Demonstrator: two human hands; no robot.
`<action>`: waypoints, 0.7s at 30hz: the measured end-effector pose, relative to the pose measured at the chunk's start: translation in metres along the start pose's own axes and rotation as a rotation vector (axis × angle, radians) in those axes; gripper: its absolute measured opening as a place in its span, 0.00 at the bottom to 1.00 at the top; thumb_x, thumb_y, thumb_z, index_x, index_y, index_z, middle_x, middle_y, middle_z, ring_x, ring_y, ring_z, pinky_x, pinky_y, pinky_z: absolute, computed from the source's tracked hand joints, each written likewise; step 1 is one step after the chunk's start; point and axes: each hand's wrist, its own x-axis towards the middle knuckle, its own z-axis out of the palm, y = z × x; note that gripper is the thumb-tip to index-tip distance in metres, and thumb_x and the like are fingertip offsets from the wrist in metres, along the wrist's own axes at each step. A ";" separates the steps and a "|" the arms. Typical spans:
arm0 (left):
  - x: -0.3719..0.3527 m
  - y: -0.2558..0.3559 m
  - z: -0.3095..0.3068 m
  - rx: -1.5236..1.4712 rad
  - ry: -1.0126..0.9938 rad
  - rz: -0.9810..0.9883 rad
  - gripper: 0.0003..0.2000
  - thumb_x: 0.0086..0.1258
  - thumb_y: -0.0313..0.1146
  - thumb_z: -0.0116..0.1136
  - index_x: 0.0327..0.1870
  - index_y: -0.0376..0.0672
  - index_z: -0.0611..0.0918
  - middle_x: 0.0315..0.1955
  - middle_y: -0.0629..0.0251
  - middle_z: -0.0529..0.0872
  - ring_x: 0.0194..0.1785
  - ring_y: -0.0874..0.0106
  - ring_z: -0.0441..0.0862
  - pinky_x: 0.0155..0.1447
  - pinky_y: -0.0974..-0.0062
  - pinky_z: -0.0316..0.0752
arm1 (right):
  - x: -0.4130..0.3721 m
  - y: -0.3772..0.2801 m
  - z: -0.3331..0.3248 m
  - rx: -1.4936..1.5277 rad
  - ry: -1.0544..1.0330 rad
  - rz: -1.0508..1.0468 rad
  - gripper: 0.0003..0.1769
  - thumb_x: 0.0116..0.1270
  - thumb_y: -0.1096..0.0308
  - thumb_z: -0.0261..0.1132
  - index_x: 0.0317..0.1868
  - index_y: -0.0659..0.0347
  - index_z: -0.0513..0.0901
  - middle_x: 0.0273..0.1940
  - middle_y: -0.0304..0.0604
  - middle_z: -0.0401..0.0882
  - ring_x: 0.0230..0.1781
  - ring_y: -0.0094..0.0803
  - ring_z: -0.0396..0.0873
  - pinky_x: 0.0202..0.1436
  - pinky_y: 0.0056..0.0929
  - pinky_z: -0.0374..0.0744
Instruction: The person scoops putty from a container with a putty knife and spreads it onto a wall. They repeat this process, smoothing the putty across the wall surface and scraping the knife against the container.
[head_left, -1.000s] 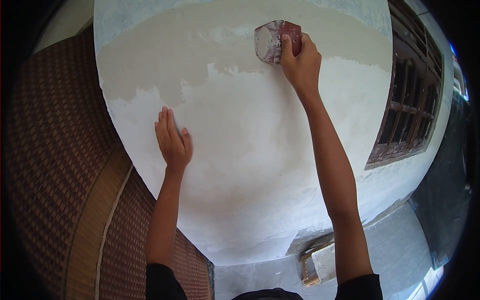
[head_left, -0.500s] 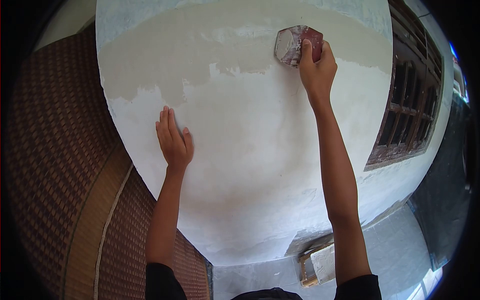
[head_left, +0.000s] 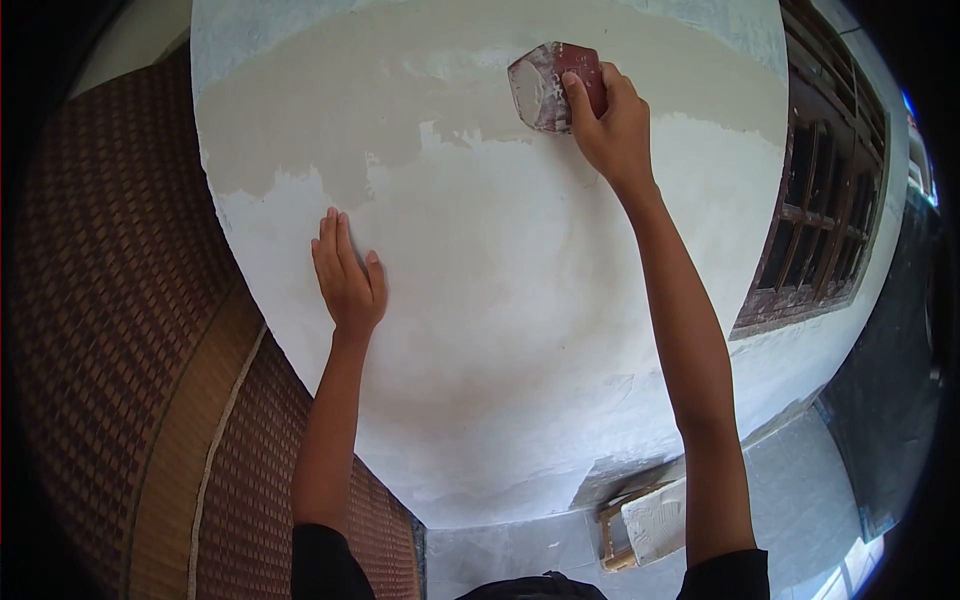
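Note:
My right hand (head_left: 615, 125) grips a dark red putty scraper (head_left: 580, 75) with pale filler smeared over its left part. The scraper is up against the wall, at the lower part of a band of damp grey-beige filler (head_left: 300, 100). Below that band the wall (head_left: 480, 260) is dry and whitish, with a ragged border between the two. My left hand (head_left: 347, 275) lies flat on the white part at the left, fingers stretched upward and thumb apart, holding nothing.
A brown woven mat wall (head_left: 110, 260) stands along the left. A dark wooden window frame (head_left: 815, 210) is set in the wall at the right. On the grey tiled floor (head_left: 500, 550) below lies a filler-coated board (head_left: 655, 522) beside a wooden frame.
My right hand and the scraper have slid a short way left and slightly up across the wall. My left hand stays in the same place.

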 end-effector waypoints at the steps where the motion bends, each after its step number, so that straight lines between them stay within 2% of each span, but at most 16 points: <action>1: 0.000 0.000 0.000 -0.017 -0.004 0.001 0.28 0.78 0.34 0.44 0.75 0.31 0.63 0.75 0.45 0.63 0.79 0.49 0.59 0.79 0.44 0.50 | 0.004 0.005 -0.005 -0.036 0.041 0.033 0.17 0.73 0.57 0.66 0.44 0.66 0.82 0.33 0.50 0.83 0.32 0.37 0.82 0.40 0.36 0.79; 3: 0.001 0.001 0.000 -0.002 0.001 -0.002 0.28 0.77 0.34 0.45 0.75 0.31 0.63 0.75 0.46 0.64 0.79 0.51 0.59 0.80 0.45 0.51 | 0.007 0.001 -0.019 -0.011 0.100 0.161 0.16 0.73 0.59 0.65 0.44 0.67 0.83 0.34 0.51 0.86 0.32 0.36 0.85 0.40 0.34 0.80; 4: 0.001 0.001 0.000 0.015 0.005 -0.005 0.29 0.75 0.33 0.45 0.75 0.32 0.63 0.75 0.48 0.64 0.79 0.52 0.60 0.80 0.46 0.52 | 0.007 0.000 -0.022 0.043 0.188 0.150 0.16 0.73 0.59 0.66 0.45 0.68 0.83 0.35 0.49 0.87 0.31 0.32 0.85 0.39 0.32 0.81; 6: 0.000 0.000 0.000 0.015 0.012 -0.005 0.29 0.75 0.33 0.46 0.76 0.32 0.63 0.75 0.48 0.64 0.79 0.53 0.60 0.80 0.46 0.52 | 0.007 -0.002 -0.019 0.261 0.150 0.166 0.17 0.74 0.58 0.66 0.46 0.67 0.83 0.35 0.48 0.87 0.32 0.29 0.83 0.40 0.29 0.80; 8: 0.001 0.001 0.001 0.009 0.014 0.001 0.29 0.75 0.33 0.46 0.76 0.32 0.63 0.75 0.48 0.64 0.79 0.53 0.60 0.80 0.46 0.52 | 0.004 -0.008 -0.009 0.252 0.049 0.156 0.20 0.73 0.55 0.67 0.47 0.67 0.83 0.36 0.47 0.87 0.33 0.29 0.83 0.42 0.29 0.80; 9: 0.001 0.000 0.001 0.009 0.012 0.001 0.29 0.75 0.32 0.46 0.76 0.32 0.63 0.75 0.48 0.64 0.79 0.52 0.60 0.80 0.46 0.51 | 0.004 -0.007 -0.003 0.187 0.011 0.101 0.20 0.73 0.54 0.67 0.47 0.67 0.83 0.34 0.50 0.86 0.34 0.34 0.83 0.42 0.33 0.80; 10: 0.000 0.000 0.000 0.011 0.009 -0.001 0.29 0.75 0.32 0.46 0.76 0.32 0.63 0.75 0.48 0.64 0.79 0.52 0.60 0.80 0.46 0.51 | 0.006 -0.005 -0.002 0.186 0.011 0.104 0.20 0.73 0.54 0.67 0.47 0.67 0.83 0.34 0.50 0.86 0.34 0.34 0.83 0.42 0.33 0.80; 12: 0.001 0.000 0.000 0.008 0.004 0.001 0.29 0.75 0.32 0.46 0.76 0.32 0.63 0.75 0.48 0.64 0.79 0.52 0.60 0.80 0.46 0.51 | 0.010 -0.001 -0.001 -0.142 0.039 0.022 0.20 0.72 0.54 0.66 0.45 0.68 0.83 0.32 0.53 0.84 0.34 0.41 0.81 0.42 0.39 0.79; 13: 0.001 0.000 -0.001 0.006 0.001 0.000 0.29 0.74 0.32 0.47 0.76 0.32 0.63 0.75 0.48 0.64 0.79 0.52 0.60 0.80 0.46 0.51 | 0.012 0.002 -0.007 -0.133 0.061 0.038 0.19 0.71 0.56 0.66 0.44 0.68 0.83 0.30 0.55 0.82 0.33 0.45 0.80 0.41 0.42 0.79; 17: 0.001 0.001 -0.001 0.011 0.003 -0.010 0.29 0.74 0.32 0.47 0.76 0.32 0.63 0.75 0.48 0.64 0.79 0.52 0.60 0.80 0.46 0.51 | 0.013 0.004 -0.016 0.014 0.189 0.095 0.20 0.72 0.56 0.66 0.44 0.68 0.83 0.32 0.54 0.83 0.37 0.43 0.82 0.42 0.42 0.80; 19: 0.000 0.001 0.000 0.011 0.008 -0.002 0.29 0.74 0.32 0.48 0.75 0.32 0.63 0.75 0.48 0.64 0.79 0.52 0.60 0.80 0.46 0.52 | 0.008 -0.010 -0.007 0.204 0.043 0.189 0.20 0.72 0.56 0.65 0.44 0.68 0.82 0.34 0.54 0.84 0.39 0.42 0.83 0.44 0.41 0.80; 21: 0.001 0.001 0.000 -0.002 0.005 0.000 0.28 0.76 0.32 0.46 0.75 0.31 0.63 0.75 0.46 0.64 0.79 0.51 0.60 0.80 0.45 0.51 | 0.005 -0.007 0.005 -0.003 -0.015 0.054 0.20 0.72 0.56 0.65 0.45 0.68 0.82 0.35 0.55 0.83 0.37 0.45 0.81 0.45 0.42 0.79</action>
